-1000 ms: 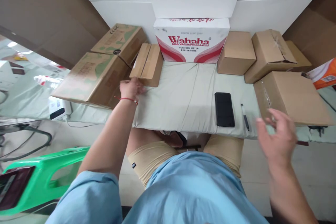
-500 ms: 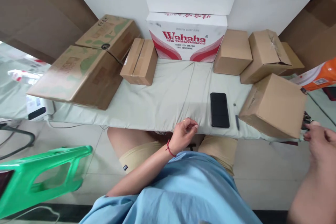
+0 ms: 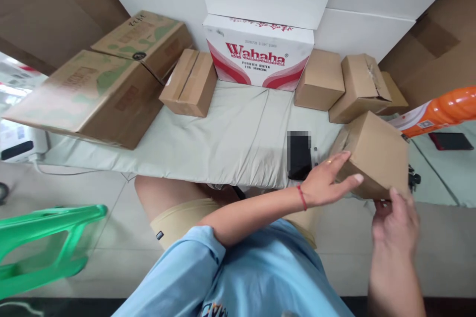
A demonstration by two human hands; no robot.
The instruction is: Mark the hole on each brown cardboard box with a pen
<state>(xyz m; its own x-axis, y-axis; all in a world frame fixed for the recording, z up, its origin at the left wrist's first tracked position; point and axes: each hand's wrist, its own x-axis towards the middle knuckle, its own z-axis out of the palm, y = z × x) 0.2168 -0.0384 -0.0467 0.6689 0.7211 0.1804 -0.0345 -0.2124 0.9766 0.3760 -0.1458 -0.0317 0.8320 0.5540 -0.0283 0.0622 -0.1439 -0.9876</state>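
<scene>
At the table's front right sits a brown cardboard box (image 3: 383, 153), tilted toward me. My left hand (image 3: 330, 181), with a red bracelet at the wrist, reaches across with fingers stretched out against the box's left side. Thumb and fingers of my right hand (image 3: 397, 218) pinch the box's lower front right corner; some fingertips are hidden beneath it. A small black object (image 3: 414, 178) lies just right of the box, too small to name. Left of the box, a black phone (image 3: 299, 158) rests on the cloth, partly blurred out, beside a small dark piece (image 3: 316, 149).
Along the back stand a white Wahaha water carton (image 3: 260, 54) and several brown boxes (image 3: 320, 79). Large taped cartons (image 3: 107, 94) fill the left. An orange bottle-shaped object (image 3: 442, 109) and a dark red-edged phone (image 3: 451, 141) are at right. A green stool (image 3: 52, 237) stands lower left.
My left hand has moved from the table's front edge rightward to the box. My right hand has come in from the far right onto the box's corner. The view has shifted slightly.
</scene>
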